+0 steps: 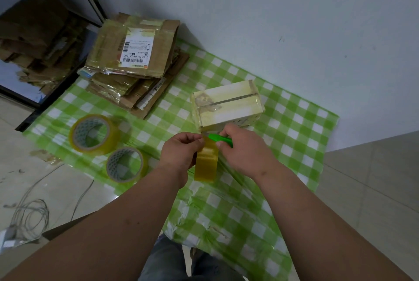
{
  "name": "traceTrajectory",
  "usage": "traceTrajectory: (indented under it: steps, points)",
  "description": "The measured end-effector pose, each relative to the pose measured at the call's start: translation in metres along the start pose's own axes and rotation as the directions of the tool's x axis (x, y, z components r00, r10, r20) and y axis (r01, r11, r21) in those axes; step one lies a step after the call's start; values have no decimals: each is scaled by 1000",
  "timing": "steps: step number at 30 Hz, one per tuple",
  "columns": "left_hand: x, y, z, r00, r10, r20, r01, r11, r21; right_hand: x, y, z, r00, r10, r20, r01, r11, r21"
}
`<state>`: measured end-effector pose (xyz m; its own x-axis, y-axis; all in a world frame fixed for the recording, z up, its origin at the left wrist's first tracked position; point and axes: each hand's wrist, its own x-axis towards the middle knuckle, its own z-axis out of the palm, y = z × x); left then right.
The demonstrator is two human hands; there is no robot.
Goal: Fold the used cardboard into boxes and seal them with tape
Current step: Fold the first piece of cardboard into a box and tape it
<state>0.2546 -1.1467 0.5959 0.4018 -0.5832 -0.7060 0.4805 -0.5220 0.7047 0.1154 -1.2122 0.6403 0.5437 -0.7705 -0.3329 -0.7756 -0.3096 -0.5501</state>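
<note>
Forearms: two, bare, reaching forward from the bottom edge over a green-and-white checked cloth (294, 135) spread on the floor; dark trousers show below them.

Left hand (181, 151): curled, pinching a yellow tape roll (206, 163) at its top edge; the roll stands on edge between the two hands, just above the cloth.

Right hand (242, 149): gripping a green cutter (221, 139), its tip lying across the top of the roll, close to the left fingertips. Whether the blade touches the tape cannot be told.

Box (226, 106): one, folded and closed, wrapped in yellowish tape, with a dark seam running along its top. Stands on the cloth just beyond the hands, near the wall (272, 20).

Spare rolls: two, lying flat on the cloth left of the hands. The larger roll (95, 134) sits farther off; the smaller roll (127, 164) lies nearer, beside the left wrist.

Flat cardboard (133, 65): a stack at the far left corner of the cloth, the top sheet bearing a white shipping label (136, 48) and old tape.

Second pile (38, 38): more flattened cardboard off the cloth, far left, against a dark frame.

Wire (31, 212): a loose coil on the tile floor, lower left.
</note>
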Motion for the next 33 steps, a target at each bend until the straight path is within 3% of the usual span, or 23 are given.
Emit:
traceTrajectory:
  steps: [14,24,29,31,33]
  points:
    - [2,-3,3,996,49,-76,-41,994,98,4,-6,-5,1000,10,-2,-10,992,-129]
    - [5,2,-2,995,61,-79,-47,986,160,-6,38,-13,979,196,-55,-200,976,-84]
    - [2,4,-2,992,110,-58,-92,964,250,-11,57,20,947,303,110,-293,951,-97]
    - [0,6,-2,991,124,-46,-106,951,289,-13,59,29,921,344,182,-310,932,-190]
    - [0,7,-2,991,125,-36,-108,945,308,-12,54,33,919,365,147,-327,917,-229]
